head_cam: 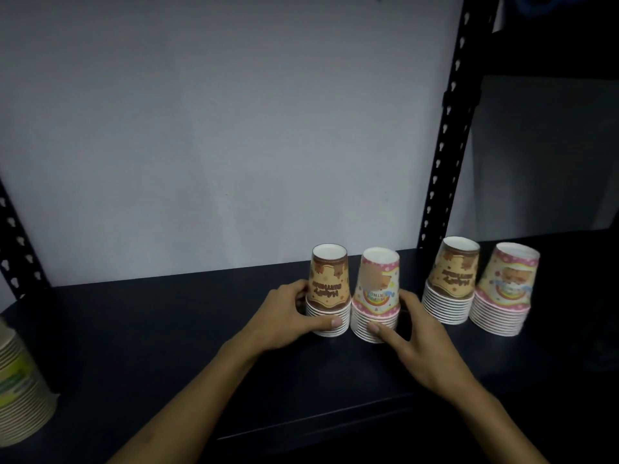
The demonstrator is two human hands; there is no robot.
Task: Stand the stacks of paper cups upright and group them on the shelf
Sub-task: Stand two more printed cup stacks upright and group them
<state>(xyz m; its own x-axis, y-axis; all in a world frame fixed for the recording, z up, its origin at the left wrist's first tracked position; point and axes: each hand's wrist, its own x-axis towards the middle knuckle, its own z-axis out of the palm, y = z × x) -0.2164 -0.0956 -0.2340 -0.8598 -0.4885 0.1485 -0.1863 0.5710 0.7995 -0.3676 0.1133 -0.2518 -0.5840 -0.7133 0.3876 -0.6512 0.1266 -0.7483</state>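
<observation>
Head view: the left hand [284,316] is wrapped around the low part of a brown cup stack [329,291]. Its thumb is laid across the white rims at the front, and its fingers are curled around the far left side, so the grip is closed on that stack. The right hand [415,339] is pressed on the pink cup stack [376,296] — its thumb is set on the rims at the front and its fingers are tucked behind the right side. That grip is closed on the pink stack too.

The two held stacks are stood mouth-down, side by side, with their rims touching or just about touching. Both are set on the dark shelf [167,329], near the back edge.

To the right, a little apart, a second pair is seen: another brown stack [450,286] and another pink stack [505,291], also mouth-down and close beside each other. No hand is on them.

At the far left edge, a green and white stack [20,386] is seen, well apart from the rest and partly cut off by the picture edge. It is leaned a bit.

A pale wall [217,128] is seen behind the shelf. Black metal posts with holes are seen at the back — one post [445,128] behind the right pair, one more [16,249] at the left.
</observation>
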